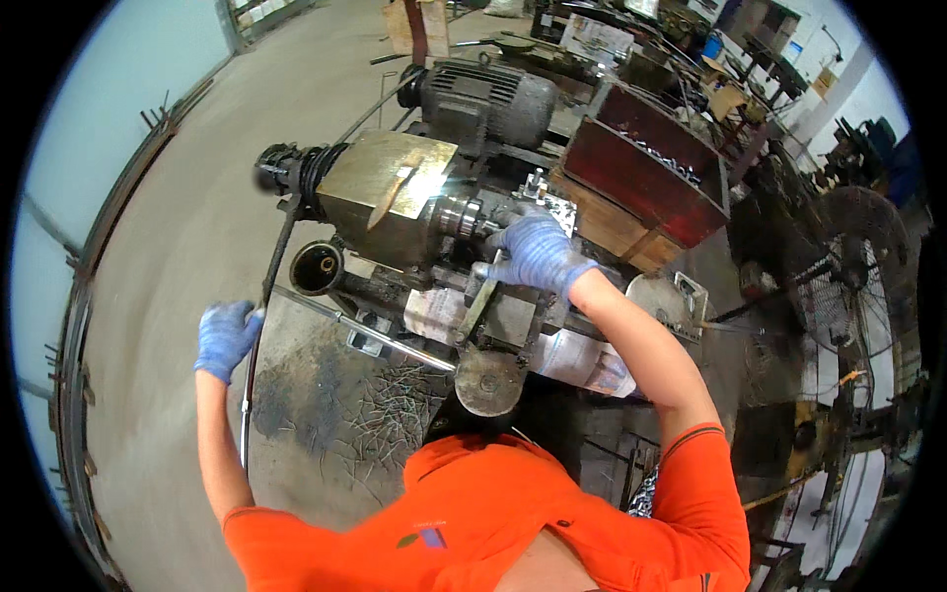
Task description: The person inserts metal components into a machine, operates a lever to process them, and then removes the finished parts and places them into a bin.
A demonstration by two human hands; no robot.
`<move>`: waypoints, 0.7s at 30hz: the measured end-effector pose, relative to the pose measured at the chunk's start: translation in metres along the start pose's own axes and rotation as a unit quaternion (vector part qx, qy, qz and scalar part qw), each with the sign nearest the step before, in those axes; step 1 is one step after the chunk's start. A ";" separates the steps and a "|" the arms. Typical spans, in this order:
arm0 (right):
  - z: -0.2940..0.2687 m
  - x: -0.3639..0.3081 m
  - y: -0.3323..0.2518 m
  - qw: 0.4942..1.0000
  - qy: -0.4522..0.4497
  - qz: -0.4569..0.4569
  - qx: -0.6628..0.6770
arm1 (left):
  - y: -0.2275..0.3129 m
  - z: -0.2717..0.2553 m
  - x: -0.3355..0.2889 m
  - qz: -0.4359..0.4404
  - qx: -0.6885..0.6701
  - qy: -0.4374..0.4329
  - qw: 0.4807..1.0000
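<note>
One spindle — just left of right hand, bar beside left hand

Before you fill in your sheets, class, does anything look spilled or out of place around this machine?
Yes. Thin, apparently metal scraps lie strewn across the floor on the near side of the machine, with a dark stain to their left. Both look odd against the plainer floor farther left; the stain's cause is unclear.
</note>
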State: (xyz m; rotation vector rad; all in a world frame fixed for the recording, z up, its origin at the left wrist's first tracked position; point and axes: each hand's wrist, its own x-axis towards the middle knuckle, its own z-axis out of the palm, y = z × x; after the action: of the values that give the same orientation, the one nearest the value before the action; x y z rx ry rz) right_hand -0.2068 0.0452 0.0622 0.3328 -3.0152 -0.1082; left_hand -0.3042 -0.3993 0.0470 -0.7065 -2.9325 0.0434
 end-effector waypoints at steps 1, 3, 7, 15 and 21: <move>-0.001 0.014 0.004 0.995 -0.102 0.020 0.004 | -0.020 0.003 -0.016 -0.049 -0.009 -0.054 0.997; 0.013 0.029 0.011 0.990 -0.131 0.052 0.019 | -0.051 0.020 -0.049 -0.097 -0.041 -0.112 0.988; 0.028 0.043 0.016 0.982 -0.161 0.067 0.065 | -0.045 0.064 -0.100 -0.201 -0.346 -0.148 0.904; 0.039 0.048 0.021 0.980 -0.144 0.072 0.116 | -0.036 0.126 -0.119 -0.255 -0.498 -0.047 0.827; 0.035 0.046 0.018 0.981 -0.126 0.083 0.121 | -0.041 0.131 -0.123 -0.264 -0.421 -0.064 0.865</move>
State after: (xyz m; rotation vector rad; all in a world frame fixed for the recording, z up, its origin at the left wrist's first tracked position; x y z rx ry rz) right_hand -0.2589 0.0542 0.0333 0.0887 -3.2975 0.2506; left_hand -0.2307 -0.4918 -0.0951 0.0942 -3.0664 -1.3384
